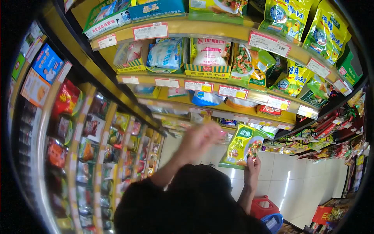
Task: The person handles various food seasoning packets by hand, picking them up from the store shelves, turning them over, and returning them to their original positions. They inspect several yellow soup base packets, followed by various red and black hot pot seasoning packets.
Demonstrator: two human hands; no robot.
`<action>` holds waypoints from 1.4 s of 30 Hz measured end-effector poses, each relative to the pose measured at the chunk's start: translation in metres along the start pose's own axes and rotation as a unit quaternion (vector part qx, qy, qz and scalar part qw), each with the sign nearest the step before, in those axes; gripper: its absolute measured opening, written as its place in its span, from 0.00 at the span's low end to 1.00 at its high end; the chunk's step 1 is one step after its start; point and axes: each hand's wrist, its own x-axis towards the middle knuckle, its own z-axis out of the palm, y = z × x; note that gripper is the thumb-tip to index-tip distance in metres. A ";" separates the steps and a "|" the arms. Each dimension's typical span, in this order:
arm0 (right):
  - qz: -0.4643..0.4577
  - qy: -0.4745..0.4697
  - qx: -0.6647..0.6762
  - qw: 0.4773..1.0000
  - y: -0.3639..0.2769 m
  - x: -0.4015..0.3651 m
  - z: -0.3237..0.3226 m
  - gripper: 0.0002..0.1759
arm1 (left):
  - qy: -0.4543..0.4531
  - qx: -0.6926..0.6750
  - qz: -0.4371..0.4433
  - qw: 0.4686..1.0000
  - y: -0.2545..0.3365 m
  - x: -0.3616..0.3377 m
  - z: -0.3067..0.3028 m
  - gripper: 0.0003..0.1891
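Note:
My right hand [253,165] grips the lower right edge of a green and yellow seasoning packet [242,145], its thumb on the front and the printed face turned toward the camera. To the left of the packet, my left hand [200,140] is raised in front of the lower shelves. Motion smears its fingers, and whether anything is in them cannot be made out. Above both hands, a shelf row holds a white and pink bag [211,52] in a display box, a blue and white bag [165,53] and yellow packets [292,80].
Curved shelves with a price-tag rail [218,90] rise close in front. More packed shelves [95,148] stand at the left, and hanging packets [331,126] at the right. On the tiled floor [307,171] are a red basket [264,206] and a blue one [274,222].

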 end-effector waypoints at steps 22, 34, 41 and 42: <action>-0.038 0.005 0.047 0.998 -0.018 0.011 0.016 0.25 | 0.080 -0.068 -0.027 0.994 0.040 0.203 -0.119 0.17; -0.108 0.077 -0.035 0.991 -0.088 0.077 0.031 0.28 | -0.125 0.075 0.010 0.989 0.024 0.025 -0.147 0.19; -0.242 -0.032 -0.250 0.937 -0.170 0.165 0.158 0.29 | -0.003 0.105 -0.092 0.990 -0.100 -0.027 -0.164 0.19; -0.287 -0.016 -0.277 0.917 -0.167 0.183 0.168 0.29 | 0.020 0.106 -0.071 0.992 -0.118 -0.023 -0.167 0.19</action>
